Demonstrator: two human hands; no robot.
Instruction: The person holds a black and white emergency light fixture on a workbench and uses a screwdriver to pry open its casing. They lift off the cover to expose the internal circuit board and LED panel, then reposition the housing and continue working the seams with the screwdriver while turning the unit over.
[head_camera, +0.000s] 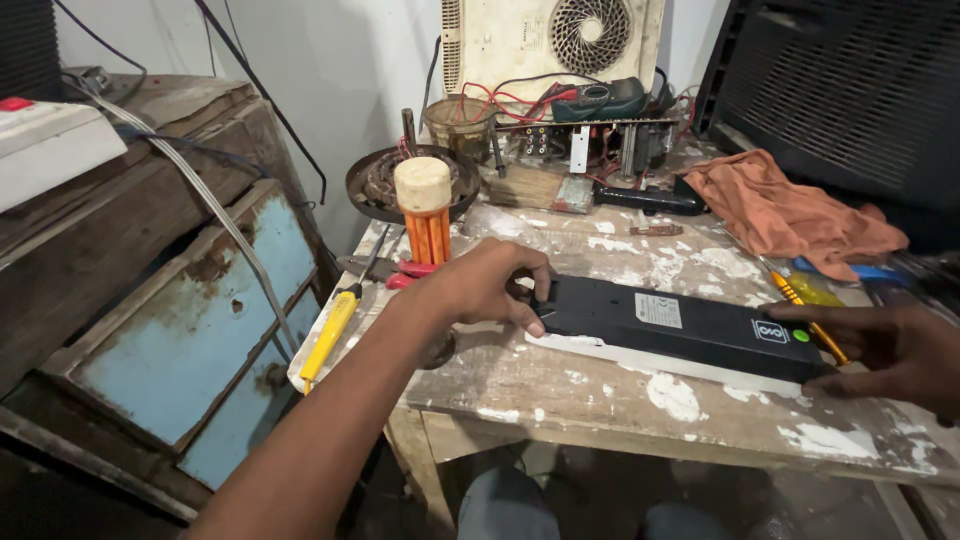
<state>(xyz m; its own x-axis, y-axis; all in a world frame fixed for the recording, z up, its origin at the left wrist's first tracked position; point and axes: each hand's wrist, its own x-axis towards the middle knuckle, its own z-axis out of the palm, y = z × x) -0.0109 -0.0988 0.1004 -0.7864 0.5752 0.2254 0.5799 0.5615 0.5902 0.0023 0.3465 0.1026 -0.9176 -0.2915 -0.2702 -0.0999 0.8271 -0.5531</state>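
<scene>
While the left hand (490, 290) and right hand (880, 350) grip its two ends, the long black unit (680, 325) on the tabletop (600, 385) looks rigid, fairly heavy

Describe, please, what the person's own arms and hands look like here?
Both are bare: the left hand and its forearm show no sleeve, glove, watch or ring. The right hand is likewise uncovered, its wrist cut off by the frame edge. The fingers carry nothing.

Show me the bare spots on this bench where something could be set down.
Bare wood runs along the near edge, in front of the black box between the left hand and right hand. A smaller patch lies between the box and the orange cloth. The back, around the circuit board, is crowded.
</scene>
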